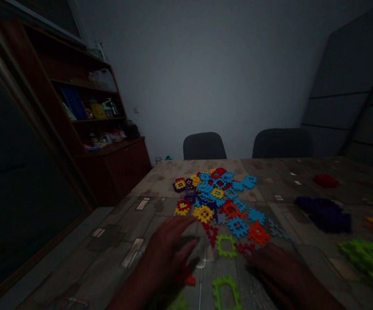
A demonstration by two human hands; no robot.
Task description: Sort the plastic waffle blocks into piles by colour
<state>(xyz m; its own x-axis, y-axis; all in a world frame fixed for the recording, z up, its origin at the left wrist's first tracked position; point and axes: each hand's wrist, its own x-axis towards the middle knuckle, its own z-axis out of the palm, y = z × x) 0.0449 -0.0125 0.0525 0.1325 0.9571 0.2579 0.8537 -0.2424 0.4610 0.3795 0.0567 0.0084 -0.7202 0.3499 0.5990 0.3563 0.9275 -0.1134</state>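
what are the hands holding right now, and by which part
Nothing is clearly held. The left hand hovers open over the table near a red piece; the right hand lies flat, seemingly empty.

two hands (170,254), two chairs (204,146), one table (115,232), one heap of pieces (220,196)

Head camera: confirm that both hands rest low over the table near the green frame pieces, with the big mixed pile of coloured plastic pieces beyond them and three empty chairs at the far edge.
Not quite: the head view shows two chairs at the far edge, not three. The rest holds: left hand and right hand low over the table, green frame pieces, mixed pile beyond.
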